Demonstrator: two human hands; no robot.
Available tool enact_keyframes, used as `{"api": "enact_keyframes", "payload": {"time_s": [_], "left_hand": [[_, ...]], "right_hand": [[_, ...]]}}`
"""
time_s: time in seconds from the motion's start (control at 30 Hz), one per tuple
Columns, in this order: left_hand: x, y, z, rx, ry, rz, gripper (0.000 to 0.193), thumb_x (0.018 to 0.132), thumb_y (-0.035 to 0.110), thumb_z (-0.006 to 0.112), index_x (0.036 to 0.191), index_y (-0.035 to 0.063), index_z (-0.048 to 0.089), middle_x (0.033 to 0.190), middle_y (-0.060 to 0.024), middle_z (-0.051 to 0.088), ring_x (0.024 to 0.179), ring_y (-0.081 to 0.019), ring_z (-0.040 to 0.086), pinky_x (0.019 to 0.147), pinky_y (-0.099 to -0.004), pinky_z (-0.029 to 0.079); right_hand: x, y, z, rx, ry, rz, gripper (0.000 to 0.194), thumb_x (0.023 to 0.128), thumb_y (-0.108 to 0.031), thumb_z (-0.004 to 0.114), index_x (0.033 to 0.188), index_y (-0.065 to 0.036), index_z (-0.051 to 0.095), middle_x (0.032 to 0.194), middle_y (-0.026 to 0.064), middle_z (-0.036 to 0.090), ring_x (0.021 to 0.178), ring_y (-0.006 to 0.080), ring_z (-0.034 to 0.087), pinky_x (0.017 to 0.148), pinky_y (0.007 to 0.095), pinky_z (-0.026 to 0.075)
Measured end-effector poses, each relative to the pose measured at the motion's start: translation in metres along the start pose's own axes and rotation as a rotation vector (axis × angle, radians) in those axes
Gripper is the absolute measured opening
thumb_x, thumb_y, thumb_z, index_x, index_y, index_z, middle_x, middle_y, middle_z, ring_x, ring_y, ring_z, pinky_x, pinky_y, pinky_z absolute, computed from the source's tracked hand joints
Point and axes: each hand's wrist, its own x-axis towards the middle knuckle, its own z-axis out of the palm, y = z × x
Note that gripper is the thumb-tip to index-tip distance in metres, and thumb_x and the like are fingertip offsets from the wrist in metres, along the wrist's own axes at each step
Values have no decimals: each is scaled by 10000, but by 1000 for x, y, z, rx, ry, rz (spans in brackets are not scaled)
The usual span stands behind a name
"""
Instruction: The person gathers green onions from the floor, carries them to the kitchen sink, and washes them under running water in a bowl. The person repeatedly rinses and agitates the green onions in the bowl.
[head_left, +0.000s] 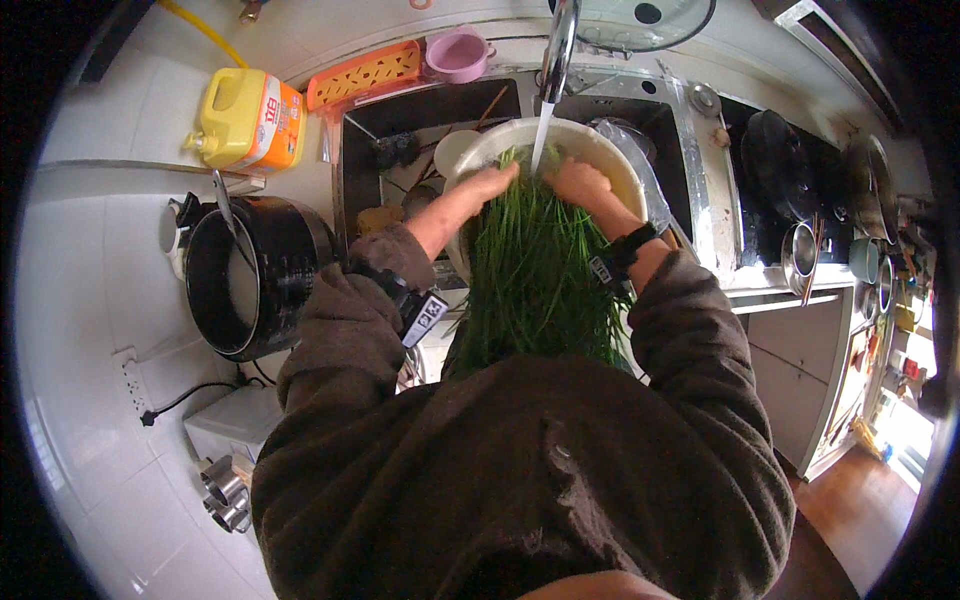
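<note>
A large bunch of long green leafy stalks (536, 270) hangs over the near rim of a pale round basin (630, 154) set across the sink. Water runs from the chrome faucet (559, 60) onto the upper ends of the stalks. My left hand (495, 182) grips the bunch at its upper left, and my right hand (579, 182) grips it at the upper right, inside the basin. The fingertips of both hands are partly hidden among the stalks. Black straps with small devices sit on both forearms.
The double sink (352, 150) holds dishes and a plastic bag (637, 154). A black pot (300, 277) and a yellow detergent jug (247, 124) stand left. A pink bowl (459, 58) sits behind the sink; a black wok (776, 165) stands right.
</note>
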Motion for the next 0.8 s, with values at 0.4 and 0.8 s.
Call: {"api": "enact_keyframes", "payload": {"time_s": [0.4,0.8], "left_hand": [[-6,-5,-12,-209,130,-197,610,857,480,411,1254,19,371,1186,-139,493,1042,-268,487,880,-385,381],[-27,9,-24,-218,-43,-143,331,739,106,588,1041,15,488,965,-144,541,894,-238,536,722,-406,456]], "right_hand": [[23,29,1,222,-113,-113,653,848,-534,293,982,29,596,1023,255,561,1018,377,511,914,399,360],[-7,39,-19,352,-168,-183,359,710,-198,600,956,59,548,815,181,622,715,325,605,622,387,478]]}}
